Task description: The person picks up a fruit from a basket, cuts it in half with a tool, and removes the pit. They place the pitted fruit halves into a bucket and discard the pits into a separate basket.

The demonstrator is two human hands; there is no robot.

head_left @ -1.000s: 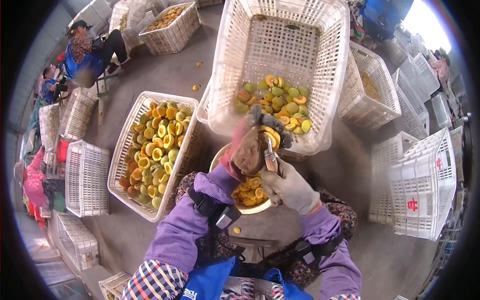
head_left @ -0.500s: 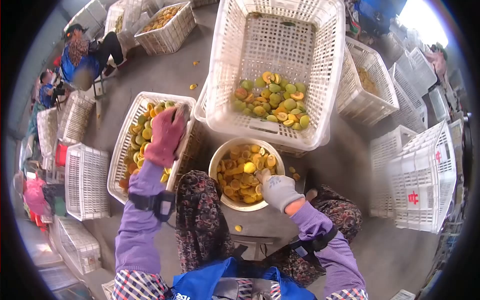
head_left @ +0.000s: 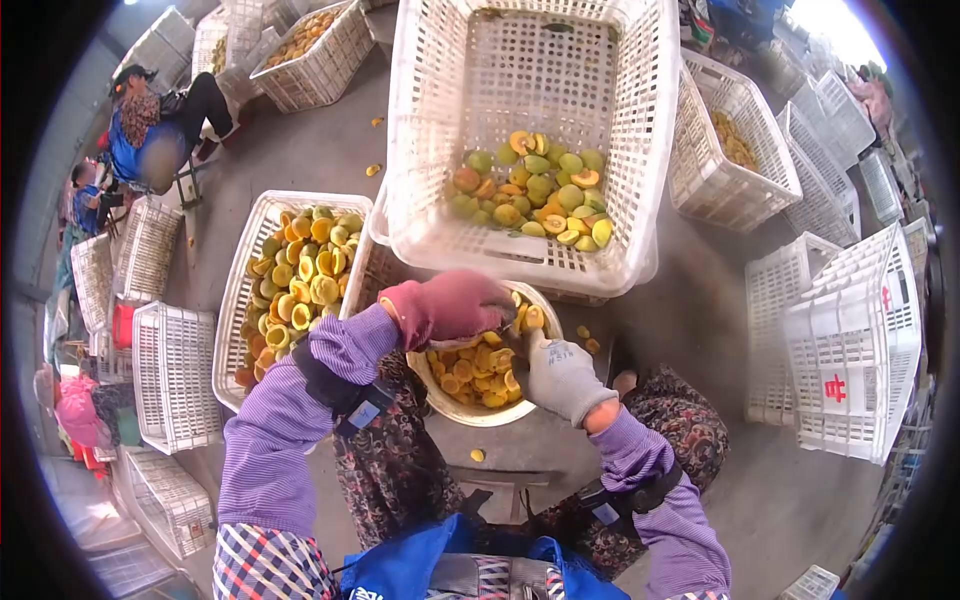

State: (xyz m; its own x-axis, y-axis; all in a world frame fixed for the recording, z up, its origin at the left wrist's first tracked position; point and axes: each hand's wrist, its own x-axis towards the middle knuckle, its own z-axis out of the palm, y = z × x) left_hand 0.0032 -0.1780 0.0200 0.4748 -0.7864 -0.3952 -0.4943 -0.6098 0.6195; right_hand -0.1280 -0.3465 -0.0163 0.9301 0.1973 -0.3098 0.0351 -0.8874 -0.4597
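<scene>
A pale bucket (head_left: 470,412) of cut yellow fruit halves (head_left: 470,372) stands between my knees. My left hand (head_left: 455,306), in a dusty pink glove, reaches over its upper rim with the fingers curled. Fruit halves show right at its fingertips. In a pale grey-white glove, my right hand (head_left: 565,378) is closed at the bucket's right side, thumb and fingers pointing inward. A small dark shape shows by its fingers; I cannot tell what it is. Left of the bucket, a white crate (head_left: 232,330) holds many hollowed green-and-yellow fruit halves (head_left: 300,270).
A large white crate (head_left: 420,150) with whole and cut fruit (head_left: 540,195) stands just beyond the bucket. More crates stand at the right (head_left: 850,350) and left (head_left: 175,375). A seated person (head_left: 150,130) is at the upper left. Stray fruit pieces (head_left: 477,455) lie on the floor.
My left hand has swung right, from over the left crate to over the bucket. My right hand stays at the bucket's right side. The view has shifted slightly.
</scene>
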